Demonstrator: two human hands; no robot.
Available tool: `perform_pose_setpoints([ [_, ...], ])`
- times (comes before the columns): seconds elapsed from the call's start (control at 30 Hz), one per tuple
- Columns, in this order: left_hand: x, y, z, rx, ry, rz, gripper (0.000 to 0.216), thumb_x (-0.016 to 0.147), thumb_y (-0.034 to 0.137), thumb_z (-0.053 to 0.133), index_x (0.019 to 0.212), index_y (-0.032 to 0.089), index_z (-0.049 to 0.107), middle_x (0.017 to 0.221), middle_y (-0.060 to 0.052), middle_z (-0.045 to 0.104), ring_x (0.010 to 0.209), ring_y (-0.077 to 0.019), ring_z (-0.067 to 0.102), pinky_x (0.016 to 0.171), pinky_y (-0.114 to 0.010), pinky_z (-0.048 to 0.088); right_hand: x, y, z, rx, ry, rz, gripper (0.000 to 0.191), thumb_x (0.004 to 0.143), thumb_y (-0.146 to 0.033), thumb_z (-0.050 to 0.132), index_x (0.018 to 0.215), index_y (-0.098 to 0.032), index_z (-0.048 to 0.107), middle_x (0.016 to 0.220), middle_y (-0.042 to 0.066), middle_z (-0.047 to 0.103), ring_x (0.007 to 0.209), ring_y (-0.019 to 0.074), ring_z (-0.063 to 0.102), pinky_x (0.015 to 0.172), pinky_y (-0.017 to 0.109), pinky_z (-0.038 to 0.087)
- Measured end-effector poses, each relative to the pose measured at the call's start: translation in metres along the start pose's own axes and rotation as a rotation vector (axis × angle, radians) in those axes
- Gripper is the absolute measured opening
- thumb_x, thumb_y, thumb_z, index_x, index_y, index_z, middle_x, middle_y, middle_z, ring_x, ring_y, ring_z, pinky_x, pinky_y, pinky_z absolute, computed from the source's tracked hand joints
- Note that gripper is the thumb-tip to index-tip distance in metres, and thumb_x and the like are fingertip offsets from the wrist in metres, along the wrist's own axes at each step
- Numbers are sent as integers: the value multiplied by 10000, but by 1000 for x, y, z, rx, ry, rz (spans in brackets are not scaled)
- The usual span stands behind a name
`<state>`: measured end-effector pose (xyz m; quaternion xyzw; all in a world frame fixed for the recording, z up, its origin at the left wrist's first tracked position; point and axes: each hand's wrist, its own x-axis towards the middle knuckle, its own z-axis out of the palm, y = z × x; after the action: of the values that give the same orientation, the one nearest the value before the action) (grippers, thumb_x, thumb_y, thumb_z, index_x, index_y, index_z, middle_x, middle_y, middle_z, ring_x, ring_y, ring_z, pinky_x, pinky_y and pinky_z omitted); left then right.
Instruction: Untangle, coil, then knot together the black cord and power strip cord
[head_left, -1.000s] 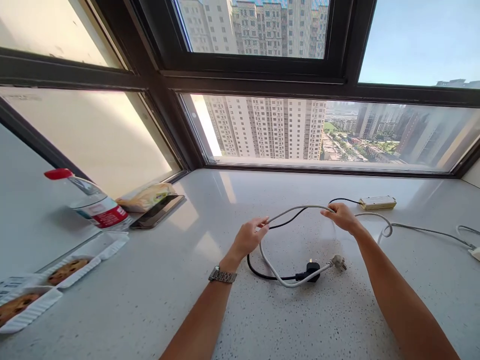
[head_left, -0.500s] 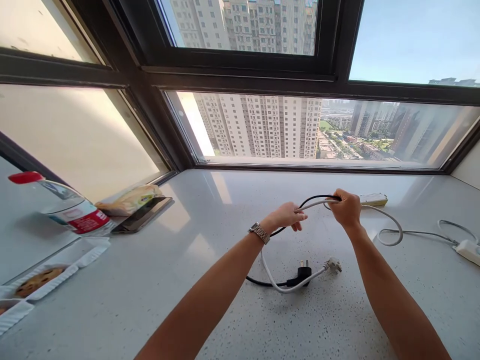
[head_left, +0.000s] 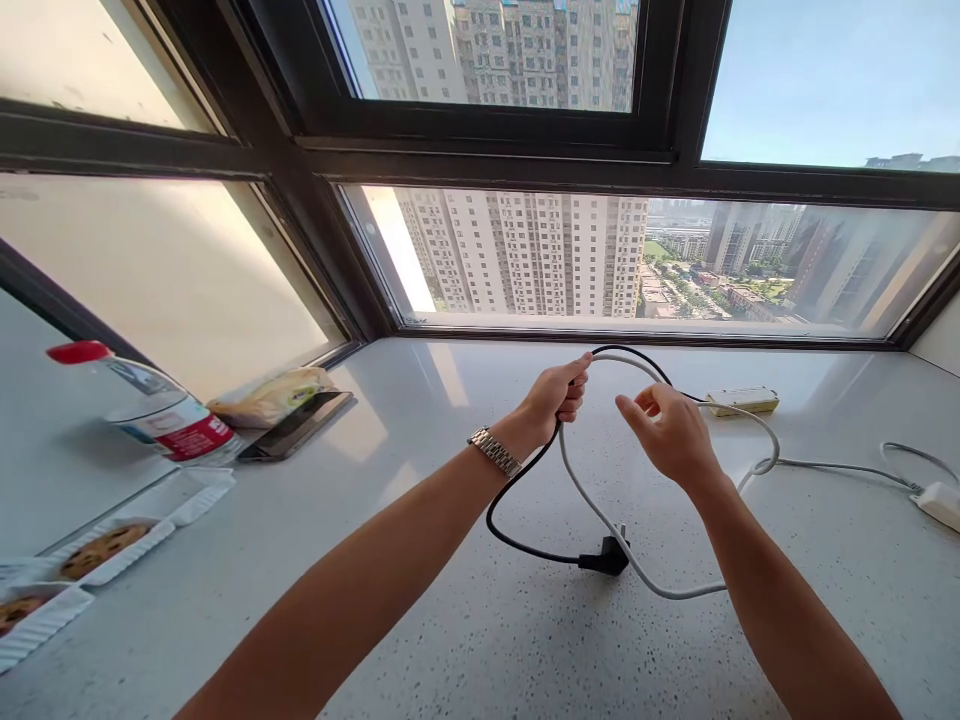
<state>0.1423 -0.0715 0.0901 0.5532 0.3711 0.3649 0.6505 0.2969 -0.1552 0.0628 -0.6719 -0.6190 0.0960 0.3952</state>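
Note:
My left hand (head_left: 556,398), with a metal watch (head_left: 495,452) on its wrist, is closed around a black cord (head_left: 538,552) and a white cord (head_left: 675,596) together. Both cords arch up and to the right out of the fist, and their lower ends hang in loops below it. A black plug (head_left: 606,557) on the black cord rests on the speckled countertop (head_left: 465,640). The white cord's lower end passes behind my right forearm, so its plug is hidden. Just right of the arch, my right hand (head_left: 667,430) has thumb and fingers apart, holding nothing visible.
A white power strip (head_left: 939,503) with a grey cord lies at the far right. Behind my right hand is a pale yellow-edged block (head_left: 742,402). Along the left stand a red-capped bottle (head_left: 165,415), a phone (head_left: 300,428), a wrapped package (head_left: 270,398) and a cookie tray (head_left: 161,535).
My right hand has let go of the cords and moved slightly down and left. My left hand has risen and tightened around both cords. The white plug has gone behind the right forearm.

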Motion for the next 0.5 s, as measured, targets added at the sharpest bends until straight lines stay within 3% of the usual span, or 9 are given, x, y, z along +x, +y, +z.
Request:
perform_pose_setpoints([
  [0.1,-3,6,5,-93,60,42,546,697,523,688,562,195,273,476,103,160,371,-21,137,349,-166,133,-23,-10,32,357,-502,-63,538,738,-646,581,978,-167,619,1013,91,624,968,245,585,839,375,447],
  [0.17,-7,8,9,-154,95,72,564,674,520,707,559,196,260,466,105,170,360,-17,150,344,-161,150,-34,-10,60,610,-551,-21,695,651,-656,673,1141,-179,546,1158,116,563,1065,248,552,885,378,440],
  [0.27,-11,10,14,-259,152,130,596,668,525,711,557,199,225,464,107,171,345,-14,175,337,-157,169,-44,-8,90,953,-562,158,743,615,-687,686,1129,-184,496,1058,100,569,890,209,611,771,364,489],
  [0.4,-11,10,20,-332,194,184,597,678,534,706,563,200,225,461,108,179,327,-17,216,327,-158,186,-54,-9,98,1375,-930,244,669,636,-646,704,1085,-197,492,969,57,616,685,163,652,645,340,527],
  [0.5,-11,13,21,-355,229,236,591,688,529,708,566,202,232,456,106,193,322,-24,257,322,-161,214,-67,-5,95,1470,-1193,280,586,613,-506,785,1013,-165,525,787,35,672,620,179,671,614,333,544],
])
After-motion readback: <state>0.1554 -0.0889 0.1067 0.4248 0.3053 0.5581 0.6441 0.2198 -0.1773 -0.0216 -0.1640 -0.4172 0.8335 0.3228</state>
